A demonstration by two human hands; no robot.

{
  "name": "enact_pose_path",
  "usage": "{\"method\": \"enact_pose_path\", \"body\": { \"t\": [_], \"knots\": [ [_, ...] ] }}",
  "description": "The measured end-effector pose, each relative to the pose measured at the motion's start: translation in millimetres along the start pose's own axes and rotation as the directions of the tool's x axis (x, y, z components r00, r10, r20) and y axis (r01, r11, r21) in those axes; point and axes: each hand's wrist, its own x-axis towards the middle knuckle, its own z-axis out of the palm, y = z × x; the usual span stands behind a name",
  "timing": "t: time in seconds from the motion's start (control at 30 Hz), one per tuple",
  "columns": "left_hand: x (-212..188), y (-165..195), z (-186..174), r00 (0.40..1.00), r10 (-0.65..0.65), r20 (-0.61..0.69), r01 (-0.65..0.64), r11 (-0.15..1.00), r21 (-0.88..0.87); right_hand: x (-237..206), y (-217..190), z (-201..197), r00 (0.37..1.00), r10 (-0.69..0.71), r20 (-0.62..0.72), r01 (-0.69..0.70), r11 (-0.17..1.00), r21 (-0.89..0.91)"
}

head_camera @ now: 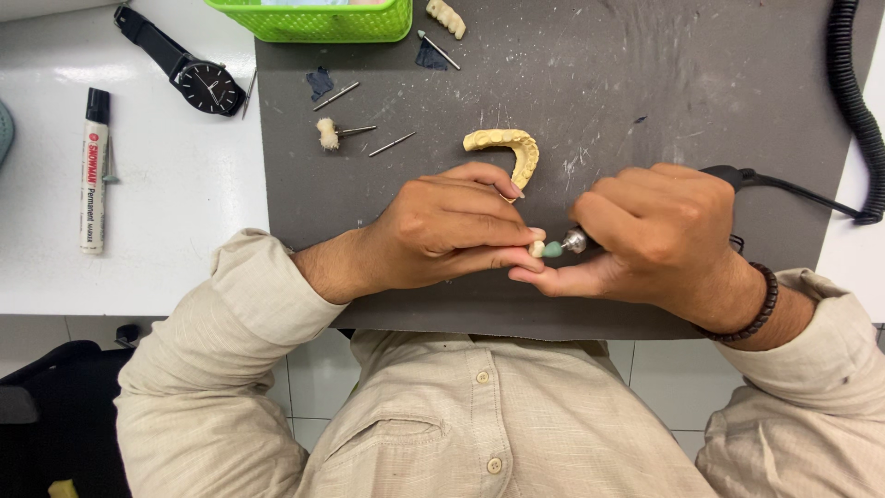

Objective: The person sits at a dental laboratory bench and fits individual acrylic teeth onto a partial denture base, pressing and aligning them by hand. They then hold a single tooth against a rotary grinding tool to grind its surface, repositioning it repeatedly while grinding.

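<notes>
While the left hand [442,231] pinches the small tooth piece [536,248], the right hand [659,235], closed around the rotary handpiece [728,175], should press its green tip [552,249] lightly.

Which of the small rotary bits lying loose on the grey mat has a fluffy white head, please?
The bit with the fluffy head lies just left of the bare pointed bit, below another thin bit. The others are plain metal shafts.

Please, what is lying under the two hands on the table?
A dark grey mat lies under the left hand and right hand. A yellowish dental arch model sits on it, partly covered by the left fingers. The mat directly beneath the hands is hidden.
</notes>
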Motion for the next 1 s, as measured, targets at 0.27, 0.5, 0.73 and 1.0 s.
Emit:
{"method": "enact_pose_path", "body": {
  "t": [0.27, 0.5, 0.73, 1.0],
  "knots": [
    [-0.8, 0.2, 0.0, 1.0, 0.006, -0.001, -0.006, 1.0, 0.017, -1.2, -2.5, 1.1, 1.0, 0.019, 0.008, -0.019, 1.0, 0.016],
    [-0.9, -1.2, 0.8, 1.0, 0.008, -0.001, -0.008, 1.0, 0.01, -1.6, -1.4, 0.8, 1.0, 0.019, 0.021, -0.019, 1.0, 0.018],
    [-1.7, -1.2, 0.4, 1.0, -0.002, 0.002, 0.002, 1.0, -0.001, 0.8, -0.5, -1.7, 1.0, 0.03, -0.007, -0.03, 0.999, 0.022],
    [-2.3, -1.4, 0.2, 1.0, 0.003, 0.004, -0.003, 1.0, 0.017, -1.1, -1.2, 1.1, 1.0, 0.028, 0.006, -0.028, 0.999, 0.02]
  ]
}}
